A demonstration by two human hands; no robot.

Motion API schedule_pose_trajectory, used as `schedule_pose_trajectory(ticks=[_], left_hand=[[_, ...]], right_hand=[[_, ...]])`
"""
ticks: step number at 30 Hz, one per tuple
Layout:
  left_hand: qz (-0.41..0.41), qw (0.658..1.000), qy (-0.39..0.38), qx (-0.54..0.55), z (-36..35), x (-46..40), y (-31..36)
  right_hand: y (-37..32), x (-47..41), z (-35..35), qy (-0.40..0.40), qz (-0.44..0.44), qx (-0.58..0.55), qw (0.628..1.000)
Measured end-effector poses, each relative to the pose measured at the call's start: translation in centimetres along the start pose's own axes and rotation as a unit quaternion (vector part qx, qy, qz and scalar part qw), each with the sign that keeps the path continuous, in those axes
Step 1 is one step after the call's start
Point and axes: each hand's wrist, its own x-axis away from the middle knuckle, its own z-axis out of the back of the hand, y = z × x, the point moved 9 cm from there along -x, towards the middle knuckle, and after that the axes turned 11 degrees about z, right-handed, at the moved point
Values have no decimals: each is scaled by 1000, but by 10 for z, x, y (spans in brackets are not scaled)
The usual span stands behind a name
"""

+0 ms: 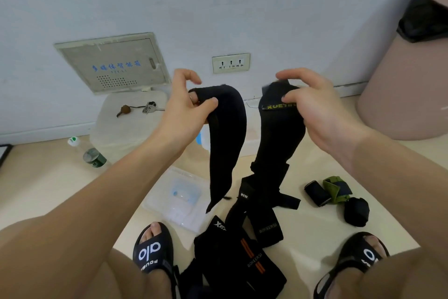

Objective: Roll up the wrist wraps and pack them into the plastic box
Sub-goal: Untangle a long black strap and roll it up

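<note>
Wrist wraps (pixel 228 134): sorting, none boxed yet.
My left hand (pixel 191 104) and right hand (pixel 308 107) each pinch one; next I roll.

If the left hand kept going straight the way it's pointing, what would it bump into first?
Probably the white wall: the left hand, holding one wrist wrap, points up and away toward it. Nothing shows in between, though depth is hard to judge.

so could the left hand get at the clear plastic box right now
Probably not yet: the left hand is gripping a black wrap held up in the air. The plastic box lies open on the floor below it, nothing covering it.
</note>
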Motion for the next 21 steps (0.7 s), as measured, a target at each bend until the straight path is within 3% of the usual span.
schedule_pose_trajectory(ticks=[4, 11, 18, 21], left_hand=[[2, 999, 26, -48, 1, -3, 0], [12, 1000, 14, 7, -7, -2, 5], [70, 994, 9, 81, -10, -1, 2], [55, 995, 6, 82, -10, 0, 5]], right_hand=[[-11, 7, -10, -35, 15, -84, 996], [-13, 27, -47, -143, 32, -132, 980], [-4, 30, -57, -158, 13, -135, 978], [1, 31, -59, -155, 2, -135, 979]])
